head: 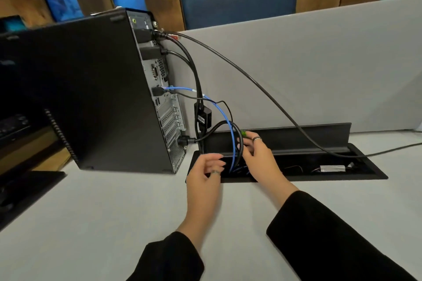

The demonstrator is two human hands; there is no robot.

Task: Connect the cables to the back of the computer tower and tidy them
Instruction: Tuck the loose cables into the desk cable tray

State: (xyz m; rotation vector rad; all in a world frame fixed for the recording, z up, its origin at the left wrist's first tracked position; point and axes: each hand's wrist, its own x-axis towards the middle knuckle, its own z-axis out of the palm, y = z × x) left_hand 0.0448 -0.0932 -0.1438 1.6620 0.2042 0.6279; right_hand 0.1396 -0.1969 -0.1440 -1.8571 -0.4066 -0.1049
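The computer tower (102, 98) stands left of centre, its back panel already plugged with black cables (196, 80) and a blue cable (225, 118) dropping into the open cable tray (296, 143) at mid-frame. The right hand (258, 150) pinches something small and green (243, 133) beside the bundle; what it is, I can't tell. The left hand (205, 173) hovers loosely curled, holding nothing. The tray's depths are dark.

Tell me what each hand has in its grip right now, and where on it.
The right hand pinches a small green cable tie beside the cable bundle above the desk cable tray. The left hand holds nothing, fingers loosely curled beside the bundle.
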